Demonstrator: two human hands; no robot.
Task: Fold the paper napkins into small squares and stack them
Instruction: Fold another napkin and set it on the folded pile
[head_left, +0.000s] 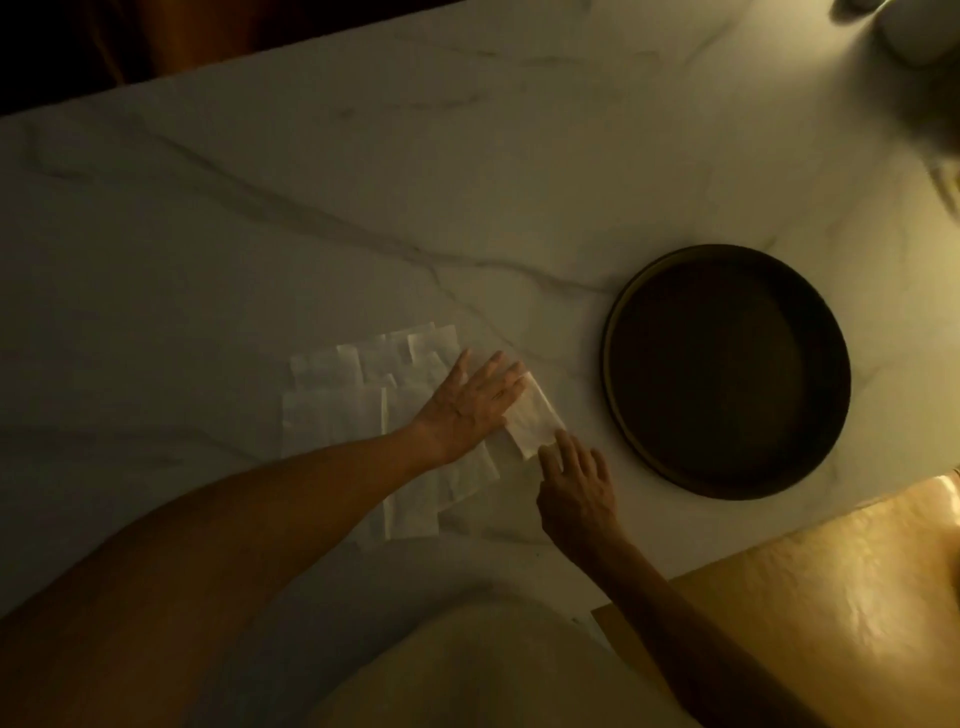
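Several white paper napkins (332, 410) lie spread and overlapping on the marble table (260, 234) near its front middle. On their right edge lies a narrow folded napkin strip (535, 423), brighter than the rest. My left hand (467, 405) lies flat with fingers spread, pressing the left side of that strip and the napkins under it. My right hand (574, 480) comes from below, and its fingertips touch the strip's near right corner. Neither hand is closed around anything.
A dark round shallow tray (623, 332) stands empty just right of the napkins. A glossy yellow-brown surface (831, 597) fills the lower right corner. A pale object (919, 31) sits at the far top right. The light is dim.
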